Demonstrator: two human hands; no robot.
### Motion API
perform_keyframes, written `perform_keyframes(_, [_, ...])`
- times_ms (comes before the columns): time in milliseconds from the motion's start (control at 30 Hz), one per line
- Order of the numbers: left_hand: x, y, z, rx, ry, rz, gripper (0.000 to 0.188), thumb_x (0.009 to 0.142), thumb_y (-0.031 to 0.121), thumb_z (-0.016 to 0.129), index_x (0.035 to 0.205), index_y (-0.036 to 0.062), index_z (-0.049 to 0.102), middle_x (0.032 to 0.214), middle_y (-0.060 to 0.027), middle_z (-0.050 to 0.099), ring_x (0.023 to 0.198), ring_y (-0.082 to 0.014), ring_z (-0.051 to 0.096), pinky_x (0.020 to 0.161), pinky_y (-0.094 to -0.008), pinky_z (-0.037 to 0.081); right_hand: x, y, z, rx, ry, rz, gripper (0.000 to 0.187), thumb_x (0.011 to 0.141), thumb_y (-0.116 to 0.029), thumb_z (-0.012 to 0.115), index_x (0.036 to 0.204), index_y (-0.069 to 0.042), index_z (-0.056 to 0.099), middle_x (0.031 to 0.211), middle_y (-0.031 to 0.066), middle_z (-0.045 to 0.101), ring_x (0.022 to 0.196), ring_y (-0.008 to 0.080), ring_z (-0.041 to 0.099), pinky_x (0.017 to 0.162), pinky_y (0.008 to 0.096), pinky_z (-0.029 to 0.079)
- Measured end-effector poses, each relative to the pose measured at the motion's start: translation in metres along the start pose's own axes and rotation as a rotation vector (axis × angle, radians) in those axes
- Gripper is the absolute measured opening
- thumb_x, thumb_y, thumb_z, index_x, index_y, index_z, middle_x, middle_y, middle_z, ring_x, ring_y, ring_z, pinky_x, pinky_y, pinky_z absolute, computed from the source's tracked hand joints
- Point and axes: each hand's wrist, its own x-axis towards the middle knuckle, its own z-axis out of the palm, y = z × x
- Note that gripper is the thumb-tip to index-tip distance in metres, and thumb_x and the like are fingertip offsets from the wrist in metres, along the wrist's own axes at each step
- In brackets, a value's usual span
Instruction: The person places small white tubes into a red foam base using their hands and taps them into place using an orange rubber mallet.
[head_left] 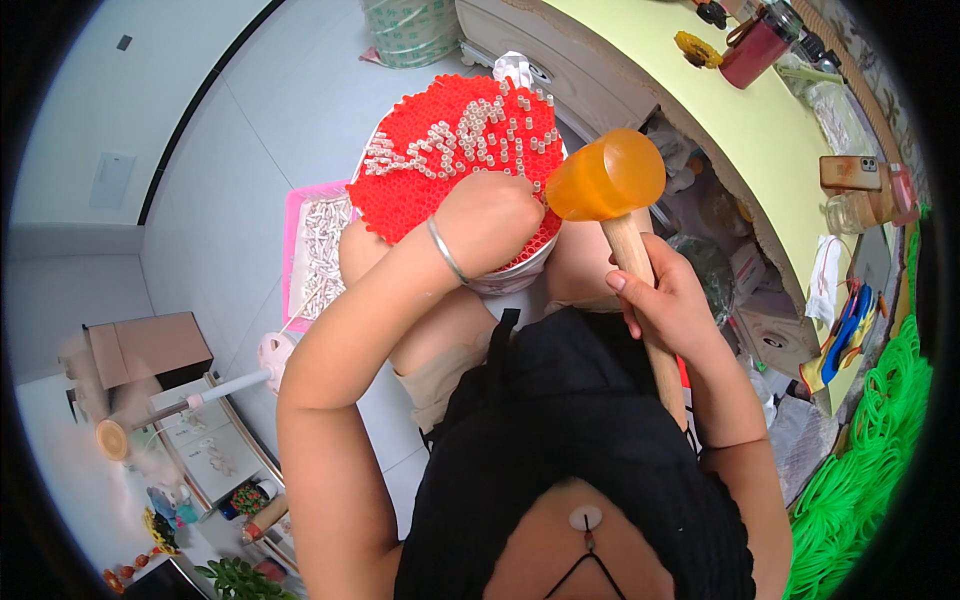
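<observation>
A round bundle of packed red tubes [420, 195] stands in a white bucket [505, 280] between my knees. Small white cylindrical pegs [440, 140] stick up from many of the tubes, mostly on the far side. Over the near right part of the bundle, my left hand [490, 220] is closed, knuckles up; its fingertips and whatever they hold are hidden. My right hand [665, 295] is wrapped round the wooden handle of a mallet [607, 175]. The mallet's amber head is raised just right of my left hand.
Left of the bundle, a pink tray [293, 250] holds loose white pegs. A yellow-green table [745, 150] curves along the right, bearing a red bottle [760, 45] and a phone [850, 172]. Bright green cord [865, 470] piles up at lower right. A clear-wrapped roll [410, 30] stands at the back.
</observation>
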Motion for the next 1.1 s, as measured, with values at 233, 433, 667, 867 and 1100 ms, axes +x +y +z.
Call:
perform_keyframes(233, [0.015, 0.012, 0.0, 0.059, -0.123, -0.041, 0.012, 0.076, 0.012, 0.062, 0.075, 0.0056, 0.072, 0.071, -0.0149, 0.066, 0.07, -0.032, 0.069, 0.062, -0.0423, 0.056, -0.002, -0.005, 0.0, -0.048, -0.014, 0.014, 0.028, 0.093, -0.019, 0.068, 0.107, -0.001, 0.053, 0.073, 0.0017, 0.052, 0.047, 0.0081, 0.05, 0.042, 0.0221, 0.041])
perform_keyframes(433, [-0.005, 0.0, 0.01, -0.089, 0.007, -0.209, 0.014, 0.076, 0.005, 0.063, 0.086, 0.0046, 0.072, 0.076, -0.0168, 0.067, 0.074, -0.0343, 0.068, 0.068, -0.0446, 0.055, -0.001, -0.007, 0.001, -0.049, -0.02, -0.004, 0.028, 0.094, -0.02, 0.068, 0.107, 0.0, 0.055, 0.068, 0.0005, 0.055, 0.044, 0.0072, 0.05, 0.042, 0.0224, 0.041])
perform_keyframes(667, [-0.053, -0.01, -0.013, -0.636, 0.327, -0.614, 0.033, 0.083, 0.0, 0.072, 0.115, 0.0049, 0.071, 0.078, -0.0026, 0.068, 0.071, -0.0064, 0.062, 0.066, -0.0236, 0.052, -0.005, -0.04, 0.01, -0.146, -0.03, -0.096, 0.029, 0.093, -0.02, 0.068, 0.109, 0.001, 0.056, 0.069, 0.0004, 0.054, 0.047, 0.0061, 0.052, 0.044, 0.0214, 0.04])
perform_keyframes(867, [-0.191, -0.132, 0.04, -0.36, 0.649, -1.236, 0.02, 0.087, 0.02, 0.069, 0.093, 0.0016, 0.075, 0.076, -0.0102, 0.072, 0.063, -0.0147, 0.064, 0.062, -0.0294, 0.051, 0.008, -0.019, 0.02, -0.844, -0.023, -0.34, 0.039, 0.093, -0.026, 0.066, 0.111, 0.005, 0.05, 0.082, 0.0295, 0.062, 0.078, 0.0467, 0.062, 0.07, 0.0478, 0.05])
perform_keyframes(1100, [-0.354, -0.184, 0.2, -0.045, -0.274, -1.411, 0.014, 0.077, 0.016, 0.069, 0.082, 0.0053, 0.077, 0.079, -0.0162, 0.073, 0.074, -0.0307, 0.071, 0.075, -0.0403, 0.056, -0.008, -0.061, 0.03, -0.529, -0.02, -0.071, 0.039, 0.093, -0.02, 0.065, 0.121, 0.002, 0.05, 0.08, 0.0246, 0.063, 0.072, 0.0412, 0.062, 0.068, 0.0433, 0.05])
